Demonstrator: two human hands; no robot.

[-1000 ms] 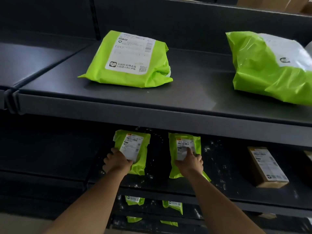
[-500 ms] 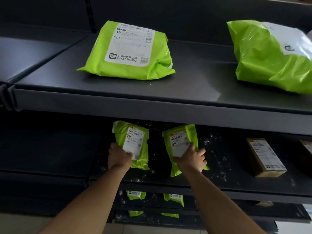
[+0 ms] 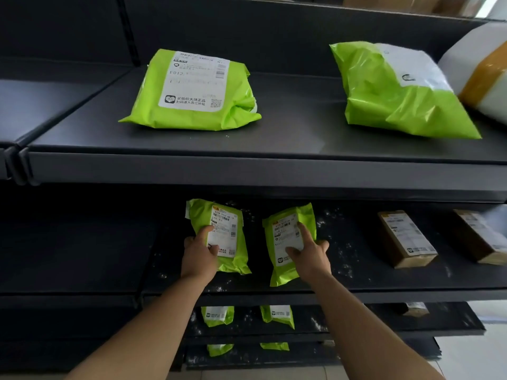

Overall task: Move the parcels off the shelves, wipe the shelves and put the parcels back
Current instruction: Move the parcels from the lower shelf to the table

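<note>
Under your left hand lies a small green parcel, flat on the middle shelf. You hold it at its near left corner: forefinger and thumb lie on the white label, and the other fingers curl against the edge. Just beside it, under your right hand, a second green parcel lies tilted a little on the same shelf, apart from the first. That hand is spread wide, with the forefinger straight along the label, the thumb across it and the remaining fingers past the parcel's right edge. White specks dot the dark shelf around both hands. Further right of your right hand stand two brown boxes, side by side. Above your hands, the upper shelf carries two large green parcels, well apart, and a white parcel with brown tape at the far right. Below your wrists, more small green parcels sit on the lower shelves
</note>
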